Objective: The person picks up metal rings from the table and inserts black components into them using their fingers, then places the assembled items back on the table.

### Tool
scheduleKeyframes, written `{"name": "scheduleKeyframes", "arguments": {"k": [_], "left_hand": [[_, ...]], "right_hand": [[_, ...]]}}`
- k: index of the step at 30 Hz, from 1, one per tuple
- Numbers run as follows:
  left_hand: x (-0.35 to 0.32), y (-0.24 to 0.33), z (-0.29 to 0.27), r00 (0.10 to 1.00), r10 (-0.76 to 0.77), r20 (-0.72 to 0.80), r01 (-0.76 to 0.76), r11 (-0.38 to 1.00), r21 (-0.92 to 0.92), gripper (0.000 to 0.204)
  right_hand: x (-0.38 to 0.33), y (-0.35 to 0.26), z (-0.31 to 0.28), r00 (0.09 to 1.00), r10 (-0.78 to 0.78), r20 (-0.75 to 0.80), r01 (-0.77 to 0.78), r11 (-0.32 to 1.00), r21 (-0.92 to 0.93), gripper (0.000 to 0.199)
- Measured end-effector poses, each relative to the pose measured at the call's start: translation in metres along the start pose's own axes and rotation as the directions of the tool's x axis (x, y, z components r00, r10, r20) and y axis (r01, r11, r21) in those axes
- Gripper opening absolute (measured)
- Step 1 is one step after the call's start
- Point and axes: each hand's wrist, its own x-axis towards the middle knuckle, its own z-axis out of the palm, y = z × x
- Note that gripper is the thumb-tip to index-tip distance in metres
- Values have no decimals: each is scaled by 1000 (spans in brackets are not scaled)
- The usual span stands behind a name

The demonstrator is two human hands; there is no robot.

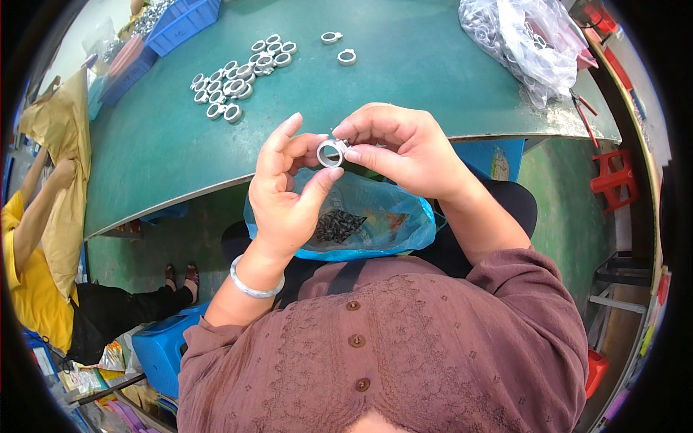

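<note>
A silver metal ring clamp (320,159) is held up above the table's near edge. My left hand (283,184) pinches its left side between thumb and fingers, with the index finger raised. At the lug on its right side, the thumb and fingertips of my right hand (404,148) are closed. Something small and dark shows by those fingertips, too small to make out. Under my hands, an open blue plastic bag (404,242) in my lap holds many small dark pieces (338,226). Several similar ring clamps (235,87) lie grouped on the green table (166,155).
Two loose ring clamps (347,57) lie apart near the table's far middle. A clear bag of rings (516,43) sits far right, by red-handled pliers (583,115). Blue crates (182,25) stand far left. At left, a person in yellow (36,289) holds a tan sack (65,137).
</note>
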Motion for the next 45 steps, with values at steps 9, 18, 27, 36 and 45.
{"name": "scheduleKeyframes", "arguments": {"k": [9,18,27,36,45], "left_hand": [[-2,-1,0,1000,-14,8,14,998,-59,62],[-3,-6,-2,999,5,44,-1,996,-86,60],[-5,-5,-2,997,-61,38,65,992,-109,60],[-2,-4,1,998,-56,28,59,992,-112,53],[0,11,9,962,-272,24,265,906,-329,31]], "right_hand": [[0,0,2,995,-100,-23,98,993,-70,15],[-1,-2,5,991,-137,-13,134,984,-119,14],[0,-2,5,988,-151,-18,146,976,-162,13],[8,4,3,998,-61,-21,61,998,-28,15],[19,-1,1,993,108,43,-115,959,258,15]]}}
